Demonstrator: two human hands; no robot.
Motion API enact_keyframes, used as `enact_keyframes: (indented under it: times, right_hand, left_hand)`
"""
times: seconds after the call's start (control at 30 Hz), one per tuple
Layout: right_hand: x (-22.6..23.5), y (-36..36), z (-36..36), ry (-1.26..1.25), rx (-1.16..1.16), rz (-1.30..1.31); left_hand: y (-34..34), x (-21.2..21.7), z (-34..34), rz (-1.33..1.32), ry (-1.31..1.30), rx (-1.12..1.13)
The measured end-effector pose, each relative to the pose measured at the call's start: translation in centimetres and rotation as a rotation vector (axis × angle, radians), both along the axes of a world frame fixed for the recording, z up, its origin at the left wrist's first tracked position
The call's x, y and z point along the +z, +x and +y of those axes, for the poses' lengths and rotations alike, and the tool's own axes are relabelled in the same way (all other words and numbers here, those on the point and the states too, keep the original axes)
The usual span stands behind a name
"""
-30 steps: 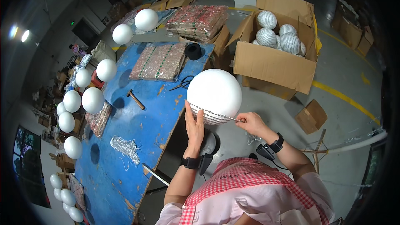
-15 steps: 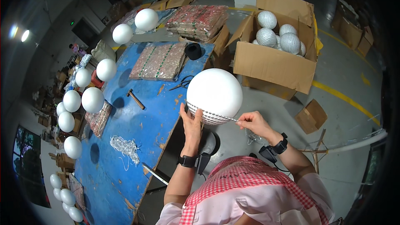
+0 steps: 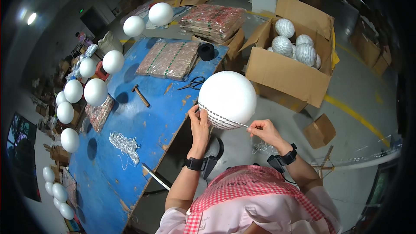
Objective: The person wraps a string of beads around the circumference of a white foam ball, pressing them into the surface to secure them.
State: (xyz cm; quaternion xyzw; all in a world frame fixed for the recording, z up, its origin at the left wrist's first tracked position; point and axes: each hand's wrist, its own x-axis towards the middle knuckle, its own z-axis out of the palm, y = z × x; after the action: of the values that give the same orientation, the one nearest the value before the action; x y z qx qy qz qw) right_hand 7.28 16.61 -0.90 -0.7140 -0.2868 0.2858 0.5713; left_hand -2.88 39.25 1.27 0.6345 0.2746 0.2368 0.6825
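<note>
A large white ball (image 3: 227,93) is in front of me at the table's right edge. Rows of silver bead strand (image 3: 219,120) wrap its lower part. My left hand (image 3: 199,125) grips the ball's lower left side, the thumb and fingertips pressing on the beaded rows. At the lower right, my right hand (image 3: 264,131) pinches the loose length of the strand between thumb and fingertips, holding it taut just off the ball. More of the strand (image 3: 263,147) hangs below that hand.
The blue table (image 3: 160,117) bears a hammer (image 3: 141,96), scissors (image 3: 192,83), a black spool (image 3: 206,52), a silver bead pile (image 3: 125,147) and wrapped bundles (image 3: 169,58). Several plain white balls (image 3: 95,92) are along its left side. A cardboard box (image 3: 288,76) holds beaded balls (image 3: 305,54).
The view has shifted slightly, so the surroundings sit differently in it. Both hands keep about the same places on the ball and strand, with the left fingers bent a little more.
</note>
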Motion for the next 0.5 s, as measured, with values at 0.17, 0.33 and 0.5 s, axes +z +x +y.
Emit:
enact_keyframes:
  times: [0.17,0.33,0.5]
  right_hand:
    - [-1.0,-0.2,0.4,-0.016,0.018,0.011]
    - [-0.1,-0.7,0.9,-0.003,0.050,-0.017]
    - [0.8,-1.1,0.9,0.010,0.034,0.014]
  left_hand:
    - [-0.8,-1.0,1.0,0.018,0.174,-0.148]
    - [-1.0,-3.1,2.1,-0.075,0.079,-0.199]
    - [-1.9,-0.7,1.1,-0.057,-0.142,0.050]
